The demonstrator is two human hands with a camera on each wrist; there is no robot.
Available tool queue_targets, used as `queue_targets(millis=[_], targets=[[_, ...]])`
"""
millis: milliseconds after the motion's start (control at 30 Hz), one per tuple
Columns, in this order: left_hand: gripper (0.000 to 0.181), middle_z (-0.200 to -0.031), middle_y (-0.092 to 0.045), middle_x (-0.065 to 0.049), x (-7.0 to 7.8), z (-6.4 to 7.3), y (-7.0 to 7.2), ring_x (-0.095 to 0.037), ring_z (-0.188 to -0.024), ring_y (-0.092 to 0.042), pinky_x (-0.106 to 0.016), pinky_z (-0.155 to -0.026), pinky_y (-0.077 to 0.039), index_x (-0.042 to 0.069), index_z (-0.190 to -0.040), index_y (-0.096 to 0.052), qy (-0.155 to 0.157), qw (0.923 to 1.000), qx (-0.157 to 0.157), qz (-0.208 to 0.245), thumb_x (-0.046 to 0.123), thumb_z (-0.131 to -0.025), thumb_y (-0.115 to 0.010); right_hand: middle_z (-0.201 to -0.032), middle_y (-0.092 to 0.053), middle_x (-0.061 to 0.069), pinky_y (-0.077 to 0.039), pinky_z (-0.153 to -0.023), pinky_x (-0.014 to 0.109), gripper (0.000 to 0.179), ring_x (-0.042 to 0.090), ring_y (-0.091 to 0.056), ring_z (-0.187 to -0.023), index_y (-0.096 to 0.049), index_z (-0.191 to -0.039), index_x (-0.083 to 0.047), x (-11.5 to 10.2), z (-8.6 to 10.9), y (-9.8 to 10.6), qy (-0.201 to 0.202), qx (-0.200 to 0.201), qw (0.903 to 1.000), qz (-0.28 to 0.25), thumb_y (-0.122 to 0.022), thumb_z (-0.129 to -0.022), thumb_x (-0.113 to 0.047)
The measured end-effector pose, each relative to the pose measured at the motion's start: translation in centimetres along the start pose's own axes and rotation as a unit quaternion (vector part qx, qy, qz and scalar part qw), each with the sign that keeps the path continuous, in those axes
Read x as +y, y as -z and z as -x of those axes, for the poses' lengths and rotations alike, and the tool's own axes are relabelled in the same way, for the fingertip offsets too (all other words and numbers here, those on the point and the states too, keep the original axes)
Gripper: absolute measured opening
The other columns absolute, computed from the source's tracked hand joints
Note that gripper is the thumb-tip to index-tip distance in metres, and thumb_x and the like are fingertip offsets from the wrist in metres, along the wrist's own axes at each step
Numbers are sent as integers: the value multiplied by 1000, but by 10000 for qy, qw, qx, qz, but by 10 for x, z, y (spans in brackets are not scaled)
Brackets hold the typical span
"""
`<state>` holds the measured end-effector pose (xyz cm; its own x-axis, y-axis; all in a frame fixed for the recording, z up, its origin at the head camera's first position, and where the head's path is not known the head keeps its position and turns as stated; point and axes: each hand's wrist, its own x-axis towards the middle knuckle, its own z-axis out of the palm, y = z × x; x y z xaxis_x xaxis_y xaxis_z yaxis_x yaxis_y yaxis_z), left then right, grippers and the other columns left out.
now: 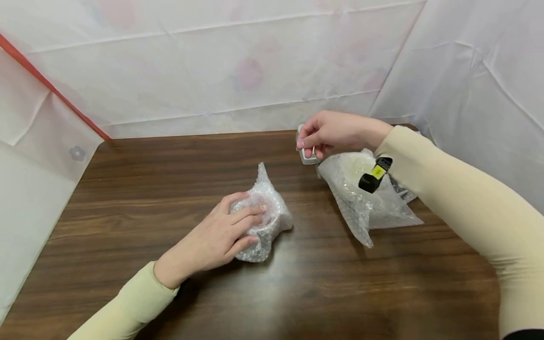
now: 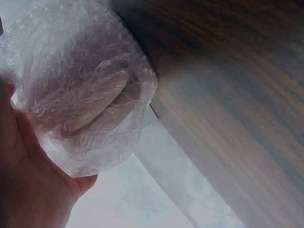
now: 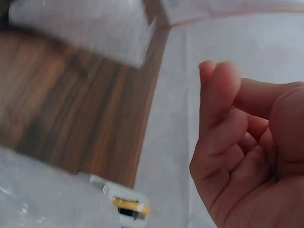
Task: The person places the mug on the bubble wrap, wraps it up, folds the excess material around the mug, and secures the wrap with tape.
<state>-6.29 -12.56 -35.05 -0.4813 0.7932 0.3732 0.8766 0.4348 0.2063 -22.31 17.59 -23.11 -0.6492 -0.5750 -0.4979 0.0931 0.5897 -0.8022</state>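
Note:
A bubble-wrapped bundle (image 1: 276, 222) with a round rim showing through and a twisted peak of wrap stands mid-table. My left hand (image 1: 225, 226) holds it from the left, fingers spread over its top and side. In the left wrist view, some fingers show through the clear bubble wrap (image 2: 71, 52). At the back of the table, my right hand (image 1: 325, 134) is over a small whitish case (image 1: 309, 158). Its thumb and index fingertip are pressed together, the other fingers curled; nothing shows between them in the right wrist view, where the case (image 3: 130, 209) has a yellow and black part.
A second, larger bubble-wrapped bundle (image 1: 357, 189) lies under my right forearm, with more clear wrapping behind it. The dark wooden table (image 1: 140, 189) meets pale curtains (image 1: 191, 71) at the back and sides. A black and yellow camera (image 1: 376, 174) hangs at my right sleeve.

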Motion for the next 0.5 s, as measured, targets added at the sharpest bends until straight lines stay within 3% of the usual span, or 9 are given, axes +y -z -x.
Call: queue_targets(millis=[100, 167, 267, 367, 500], targets=[[43, -134, -60, -7, -1, 0, 2, -41, -138, -35, -48, -118, -18, 7, -115, -63, 0, 10000, 18, -34, 41, -107, -39, -78, -65, 12, -49, -56, 23, 9, 14, -57, -60, -67, -99, 2, -1, 7, 2, 139, 311, 9993, 161, -64, -97, -6], [43, -134, -60, -7, -1, 0, 3, -41, -138, -36, -48, -118, -19, 7, -116, -63, 10, 10000, 29, -52, 41, -107, -39, -77, -66, 12, -50, -59, 24, 8, 15, -60, -63, -68, -95, 1, 2, 6, 6, 263, 576, 9948, 794, -66, -96, -6], [44, -135, -60, -8, -1, 0, 4, -41, -138, -36, -48, -118, -19, 7, -116, -63, 30, 10000, 16, -69, 42, -107, -39, -76, -66, 9, -49, -67, 26, 11, 15, -59, -69, -69, -92, -2, 15, -5, 14, 229, 801, 9758, 2022, -64, -96, -10], [43, -135, -60, -8, -1, 2, 4, -40, -138, -36, -48, -118, -18, 7, -116, -63, 52, 10000, -18, -65, 42, -107, -39, -83, -65, 7, -44, -74, 31, 15, 17, -57, -78, -70, -98, -3, 32, -18, 20, 10, 530, 9500, 3077, -60, -98, -15], [44, -134, -60, -8, 2, 3, 4, -40, -137, -36, -48, -118, -18, 6, -115, -64, 78, 10000, -9, -41, 42, -107, -39, -99, -66, 9, -46, -84, 38, 24, 21, -56, -90, -69, -111, 0, 48, -36, 21, -246, -227, 9217, 3864, -56, -100, -16]])
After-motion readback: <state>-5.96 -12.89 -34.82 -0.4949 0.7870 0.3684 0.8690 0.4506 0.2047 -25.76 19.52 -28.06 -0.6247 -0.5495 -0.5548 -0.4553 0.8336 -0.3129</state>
